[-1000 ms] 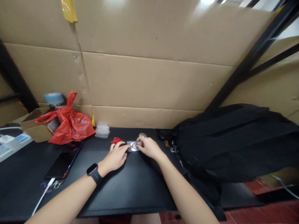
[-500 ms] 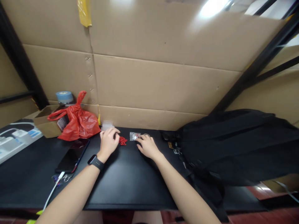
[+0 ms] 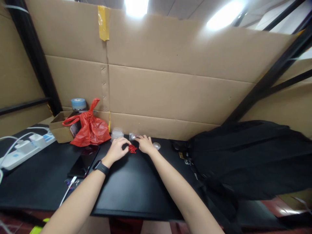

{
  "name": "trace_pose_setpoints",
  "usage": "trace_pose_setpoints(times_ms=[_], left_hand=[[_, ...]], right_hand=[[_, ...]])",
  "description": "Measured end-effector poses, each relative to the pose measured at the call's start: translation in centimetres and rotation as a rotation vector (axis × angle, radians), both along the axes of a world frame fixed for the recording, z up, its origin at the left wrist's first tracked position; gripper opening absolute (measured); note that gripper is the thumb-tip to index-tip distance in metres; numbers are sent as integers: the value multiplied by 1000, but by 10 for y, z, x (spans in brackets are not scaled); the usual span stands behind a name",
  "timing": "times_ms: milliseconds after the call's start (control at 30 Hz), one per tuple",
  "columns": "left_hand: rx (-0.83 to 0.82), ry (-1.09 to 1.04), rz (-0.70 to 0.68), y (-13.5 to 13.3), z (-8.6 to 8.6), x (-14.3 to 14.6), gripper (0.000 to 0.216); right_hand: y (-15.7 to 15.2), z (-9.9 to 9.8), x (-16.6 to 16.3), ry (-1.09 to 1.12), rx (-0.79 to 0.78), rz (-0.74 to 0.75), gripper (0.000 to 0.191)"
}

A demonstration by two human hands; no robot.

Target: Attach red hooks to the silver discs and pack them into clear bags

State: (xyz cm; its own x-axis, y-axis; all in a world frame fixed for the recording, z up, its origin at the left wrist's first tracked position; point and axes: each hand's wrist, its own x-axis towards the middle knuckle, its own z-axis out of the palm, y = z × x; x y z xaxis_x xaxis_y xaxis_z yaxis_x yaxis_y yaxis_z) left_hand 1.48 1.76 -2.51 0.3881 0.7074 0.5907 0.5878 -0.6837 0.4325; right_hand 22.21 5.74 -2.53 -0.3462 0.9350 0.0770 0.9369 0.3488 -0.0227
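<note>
Both my hands rest far out on the black table (image 3: 136, 188), close to the cardboard wall. My left hand (image 3: 118, 149), a black watch on its wrist, lies with curled fingers just left of a small pile of red pieces (image 3: 133, 149). My right hand (image 3: 145, 144) sits right of that pile, its fingertips touching a small clear packet (image 3: 133, 136). A stack of clear plastic bags (image 3: 117, 133) lies just beyond my left hand. A small round clear piece (image 3: 156, 146) lies right of my right hand.
A red plastic bag (image 3: 90, 130) lies against a cardboard box (image 3: 58, 130) with a blue-capped jar (image 3: 79, 104) behind it. A phone (image 3: 84, 161) and cable lie at the left, a power strip (image 3: 21, 149) further left. A black garment (image 3: 243, 156) covers the right side.
My view has tilted up and shifted. My right hand has moved left to the clear packet near the wall, and my left hand has come back from the plastic bags toward the red pieces.
</note>
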Motion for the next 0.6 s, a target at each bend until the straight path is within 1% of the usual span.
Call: trace_pose_setpoints(times_ms=[67, 133, 233, 300, 367, 467, 533, 600], left_hand=[[-2, 145, -40, -5, -3, 6, 16], [-1, 232, -47, -6, -8, 11, 15], [2, 282, -45, -2, -15, 14, 14], [-3, 283, -44, 3, -20, 15, 12], [-11, 273, -36, 6, -24, 16, 10], [-17, 257, -14, 7, -25, 18, 9], [-13, 247, -6, 5, -21, 20, 12], [-20, 220, 3, 1, -15, 22, 16]], right_hand=[[-2, 1, 10, 40, 32, -30, 51], [-8, 0, 28, 89, 66, -100, 45], [-19, -6, 64, 142, 91, -268, 45], [-26, -11, 84, 203, 90, -340, 45], [-29, -15, 98, 277, 71, -330, 45], [-28, -17, 106, 335, 42, -257, 38], [-26, -18, 108, 344, 47, -225, 34], [-24, -20, 111, 372, 67, -211, 34]])
